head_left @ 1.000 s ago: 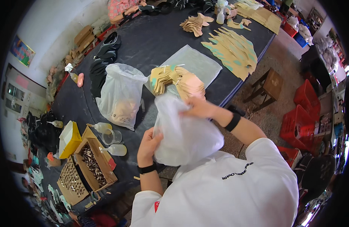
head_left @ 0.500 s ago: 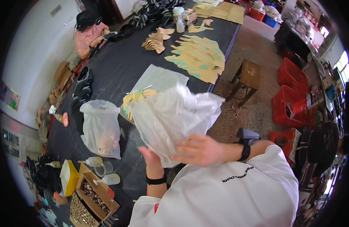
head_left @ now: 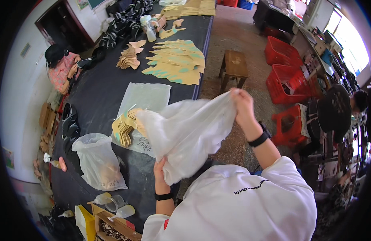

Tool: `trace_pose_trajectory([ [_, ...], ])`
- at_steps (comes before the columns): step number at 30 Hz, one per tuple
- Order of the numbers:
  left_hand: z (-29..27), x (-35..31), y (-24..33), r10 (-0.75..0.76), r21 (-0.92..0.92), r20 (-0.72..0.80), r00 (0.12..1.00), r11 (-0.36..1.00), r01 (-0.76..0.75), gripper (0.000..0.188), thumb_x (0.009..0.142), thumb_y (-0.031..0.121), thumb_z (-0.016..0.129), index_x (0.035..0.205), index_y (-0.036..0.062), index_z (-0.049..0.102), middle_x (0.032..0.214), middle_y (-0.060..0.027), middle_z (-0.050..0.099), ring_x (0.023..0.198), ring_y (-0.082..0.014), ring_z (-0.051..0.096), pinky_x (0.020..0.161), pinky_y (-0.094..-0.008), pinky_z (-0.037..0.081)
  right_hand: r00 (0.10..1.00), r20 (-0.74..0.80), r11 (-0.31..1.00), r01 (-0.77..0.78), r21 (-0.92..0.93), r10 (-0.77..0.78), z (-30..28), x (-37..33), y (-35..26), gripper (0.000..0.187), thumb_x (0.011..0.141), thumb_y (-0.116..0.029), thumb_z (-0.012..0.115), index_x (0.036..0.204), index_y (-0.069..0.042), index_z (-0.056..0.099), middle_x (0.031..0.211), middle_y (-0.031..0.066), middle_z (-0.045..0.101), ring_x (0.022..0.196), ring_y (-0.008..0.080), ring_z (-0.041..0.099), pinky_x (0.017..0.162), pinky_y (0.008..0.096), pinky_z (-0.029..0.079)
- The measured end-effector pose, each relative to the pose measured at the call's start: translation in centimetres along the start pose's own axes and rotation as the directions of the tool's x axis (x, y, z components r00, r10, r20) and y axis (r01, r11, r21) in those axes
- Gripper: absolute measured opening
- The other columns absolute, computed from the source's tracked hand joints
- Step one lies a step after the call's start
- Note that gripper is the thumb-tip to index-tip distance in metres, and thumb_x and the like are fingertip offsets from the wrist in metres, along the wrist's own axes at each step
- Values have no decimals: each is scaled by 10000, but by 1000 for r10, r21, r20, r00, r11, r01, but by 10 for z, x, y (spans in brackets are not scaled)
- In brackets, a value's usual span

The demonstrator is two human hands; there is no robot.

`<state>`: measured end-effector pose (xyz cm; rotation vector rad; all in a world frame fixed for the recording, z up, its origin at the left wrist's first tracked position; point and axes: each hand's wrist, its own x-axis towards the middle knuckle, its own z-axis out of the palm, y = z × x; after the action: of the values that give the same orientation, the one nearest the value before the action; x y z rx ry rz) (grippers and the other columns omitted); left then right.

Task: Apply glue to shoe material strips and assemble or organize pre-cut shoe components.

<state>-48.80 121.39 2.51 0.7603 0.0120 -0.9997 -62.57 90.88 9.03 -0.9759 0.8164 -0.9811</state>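
Observation:
A translucent white plastic bag (head_left: 193, 134) is stretched out in front of me, over the table's edge. My right hand (head_left: 242, 105) is raised and pinches its upper right corner. At its lower left edge, my left hand (head_left: 160, 170) grips the plastic, with part of the fingers hidden. Beyond the left hand, a stack of tan cut pieces (head_left: 125, 127) lies on a flat clear bag (head_left: 147, 94), partly covered by the held bag. To the left stands another plastic bag (head_left: 98, 160) with pinkish contents and handwriting on it.
The dark table (head_left: 101, 96) carries fanned tan sheets (head_left: 177, 62), black shoe parts (head_left: 69, 124), squeeze bottles (head_left: 123, 211) and a wooden box (head_left: 113, 225). Right of it are a wooden stool (head_left: 235, 64) and red crates (head_left: 288, 82). A person (head_left: 63, 68) works at the far left.
My right hand has moved up and right from the bag's lower part to its corner, pulling the bag out wide. The left hand now grips its lower edge. The view has shifted.

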Motion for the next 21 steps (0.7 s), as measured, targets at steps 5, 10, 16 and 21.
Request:
trace_pose_trajectory([
  [5,-38,3,-9,-70,699,226,972,707,-112,452,754,56,616,1197,-6,551,1157,-91,553,1065,-231,527,933,-303,383,996,79,995,49,-85,-42,-27,-18,-18,110,896,-135,595,948,-39,585,770,-8,584,679,57,543,612,227,450],
  [10,-5,12,13,43,771,493,869,441,-459,500,722,141,682,1183,-2,552,910,-25,519,989,-162,462,943,-287,365,977,208,977,76,-201,-33,-25,-41,-29,121,887,-157,619,866,-64,544,742,-33,566,653,32,529,581,198,429],
  [16,16,43,0,-212,464,-72,975,858,221,179,878,221,600,958,61,611,842,-12,604,766,-118,578,714,-282,451,942,320,995,-88,-55,101,-16,-60,-23,132,910,-197,586,841,-96,538,709,-62,526,626,20,490,565,183,406],
  [21,-8,56,2,-96,49,-137,986,993,103,157,916,269,555,881,116,564,763,12,577,724,-103,571,717,-298,472,957,268,993,-95,-63,108,-21,-29,-18,180,889,-240,614,796,-101,548,705,-53,526,620,59,503,577,224,425],
])
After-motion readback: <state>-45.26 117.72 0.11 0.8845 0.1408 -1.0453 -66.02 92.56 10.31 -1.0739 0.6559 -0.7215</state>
